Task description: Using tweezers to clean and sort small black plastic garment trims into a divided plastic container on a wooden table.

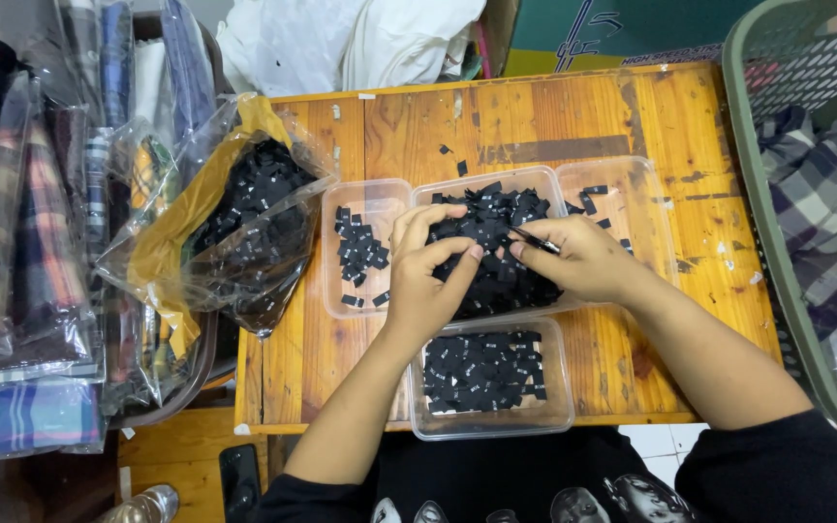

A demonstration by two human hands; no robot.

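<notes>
Centrally, on the wooden table (535, 116), four clear plastic tubs surround the hands. The left hand (428, 266) and right hand (578, 257) meet over the middle tub (535, 177), which is heaped with small black labels (496, 218). Both hands are narrowly closed: the left pinches at the heap with thumb and forefinger, and the right grips one black label (538, 242) between its fingertips, long axis running roughly from 10 to 4 o'clock. The heap lies directly beneath and between the hands, about equally near to each; the pinched label belongs to the right hand alone. At 9 o'clock from the hands, a left tub (333, 291) holds a sparse scatter of labels; at 6 o'clock, a near tub (562, 407) holds a flat, ordered layer; at 2 o'clock, a right tub (646, 194) is almost bare. Farther toward 9 o'clock sits an open plastic bag (186, 252) of labels. A green laundry basket (762, 194) stands at 3 o'clock.
</notes>
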